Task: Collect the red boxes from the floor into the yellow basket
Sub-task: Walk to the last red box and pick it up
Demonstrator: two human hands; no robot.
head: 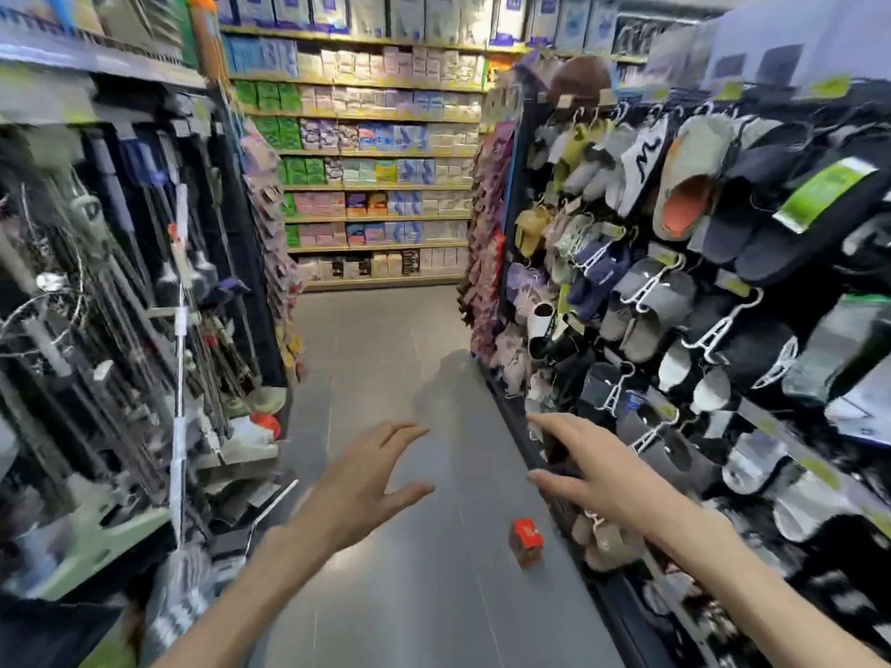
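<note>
Smooth grey floor [385, 339] runs down a shop aisle, closed at the far end by long shelves [376, 151] stacked with flat, boxy packs in green, pink, blue and cream. Soft slippers [689, 176] on white plastic hangers are hung across the right-hand rack, while thin metal poles and tools [120, 282] are crowded along the left-hand rack. Two bare forearms are stretched forward over the floor. The left hand [366, 479] and right hand [593, 470] are held apart, fingers spread, gripping nothing. One small red box [526, 541], blurred and tilted, is seen on the floor just below the right hand, close to the slipper rack's base.
</note>
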